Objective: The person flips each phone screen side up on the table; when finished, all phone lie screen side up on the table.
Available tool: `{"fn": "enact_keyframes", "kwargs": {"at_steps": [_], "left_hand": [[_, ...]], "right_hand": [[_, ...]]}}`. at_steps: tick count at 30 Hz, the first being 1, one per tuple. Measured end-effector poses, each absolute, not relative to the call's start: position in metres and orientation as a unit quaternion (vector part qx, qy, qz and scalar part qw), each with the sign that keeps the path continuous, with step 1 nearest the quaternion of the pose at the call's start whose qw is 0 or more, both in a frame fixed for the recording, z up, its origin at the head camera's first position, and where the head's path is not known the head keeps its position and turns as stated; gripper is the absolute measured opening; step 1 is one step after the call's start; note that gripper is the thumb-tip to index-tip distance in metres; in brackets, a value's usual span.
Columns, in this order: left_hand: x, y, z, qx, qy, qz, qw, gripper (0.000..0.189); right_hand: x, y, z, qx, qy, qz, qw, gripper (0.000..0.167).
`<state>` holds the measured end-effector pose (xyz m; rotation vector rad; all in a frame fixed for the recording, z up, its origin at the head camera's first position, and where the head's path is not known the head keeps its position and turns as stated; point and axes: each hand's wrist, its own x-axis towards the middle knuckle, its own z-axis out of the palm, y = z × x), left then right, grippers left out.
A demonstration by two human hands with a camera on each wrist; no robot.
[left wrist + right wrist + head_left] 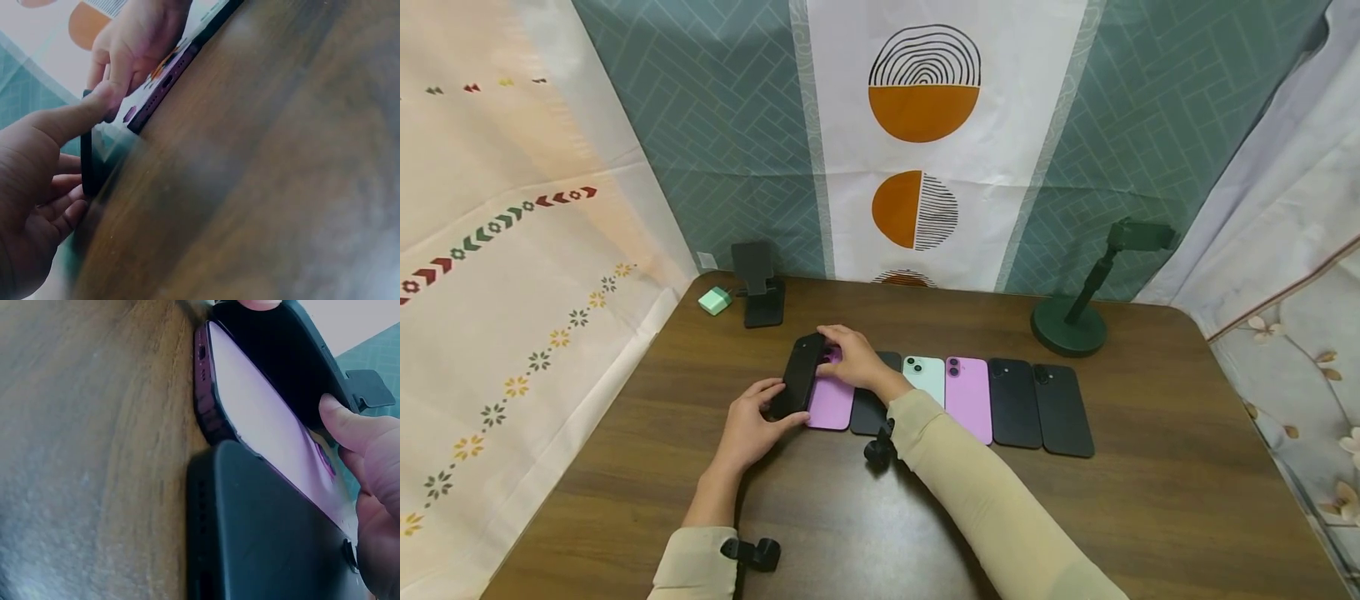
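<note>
Both hands hold a black phone (pixel 797 377) tilted up on its long edge at the left end of a row of phones. My left hand (pixel 752 427) grips its near end between thumb and fingers. At the far end my right hand (pixel 854 358) pinches it, the thumb on the face turned toward the row in the right wrist view. Right beside it lies a purple phone (pixel 831 406), camera side up. Another black phone (pixel 281 531) follows, partly hidden under the right arm in the head view.
The row continues rightward with a mint phone (pixel 927 380), a second purple phone (pixel 968 400) and two more dark phones, one at the right end (pixel 1065 412). Behind stand a black phone stand (pixel 764 304), a mint charger block (pixel 714 301) and a dark green stand (pixel 1069 325).
</note>
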<state>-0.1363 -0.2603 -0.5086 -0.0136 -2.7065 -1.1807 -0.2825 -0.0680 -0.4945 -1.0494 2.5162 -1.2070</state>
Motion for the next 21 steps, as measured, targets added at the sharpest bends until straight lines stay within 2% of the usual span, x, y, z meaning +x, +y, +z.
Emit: {"fn": "enact_keyframes", "kwargs": {"at_steps": [13, 21], "left_hand": [[-0.1332, -0.2635, -0.509, -0.011, -0.91, -0.405, 0.092, 0.068], [-0.1328, -0.2642, -0.5094, -0.024, -0.898, -0.428, 0.098, 0.056]], "right_hand": [[-0.2821, -0.0662, -0.4976, -0.358, 0.84, -0.401, 0.075, 0.088], [-0.2822, -0.0676, -0.4967, -0.356, 0.84, -0.402, 0.077, 0.096]]}}
